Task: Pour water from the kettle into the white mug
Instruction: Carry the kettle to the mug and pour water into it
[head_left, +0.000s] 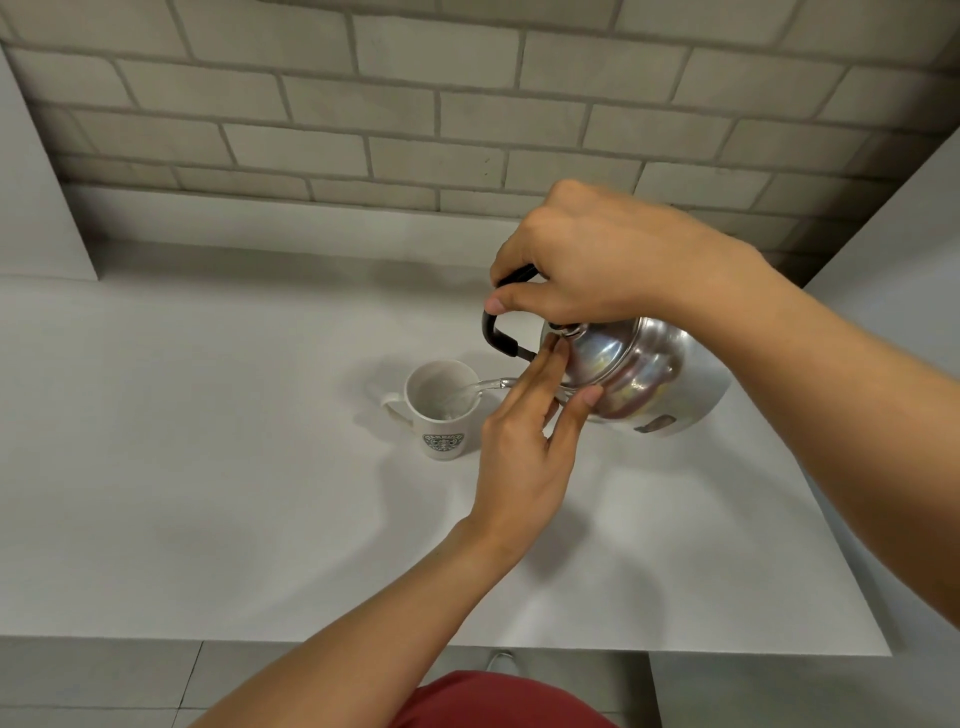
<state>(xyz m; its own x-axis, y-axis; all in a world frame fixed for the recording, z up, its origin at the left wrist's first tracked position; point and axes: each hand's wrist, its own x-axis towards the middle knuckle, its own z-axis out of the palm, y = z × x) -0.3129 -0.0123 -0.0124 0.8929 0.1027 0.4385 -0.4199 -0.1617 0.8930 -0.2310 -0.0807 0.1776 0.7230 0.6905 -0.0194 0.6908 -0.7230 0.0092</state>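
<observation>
- The white desk (208, 467) carries the job; a grey brick wall (415, 104) runs behind it. Judged from here, there is room to set the kettle down to the right once the pour is finished.
- The steel kettle (631, 371) is held above the desk, tipped over toward the left, with its spout side just beside the mug. To pour well, the tilt should be kept shallow and steady — a sudden tip would likely send water past the rim.
- The right hand (592, 260) is curled closed around the kettle's black handle (493, 332), thumb laid along the top; it carries the weight and should set the tilt from the wrist.
- The left hand (524, 441) is open and nearly flat, fingers (545, 364) extended and pressed against the kettle's lid side — apparently keeping the lid seated. It grasps nothing.
- The white mug (441, 408), with a dark emblem on its side, stands upright on the desk left of the kettle, its handle pointing left.
- A thin clear stream of water (480, 387) arcs over the mug's right rim and lands inside; the level looks low, so the pour seems at an early stage. Aiming nearer the middle would give more margin.
</observation>
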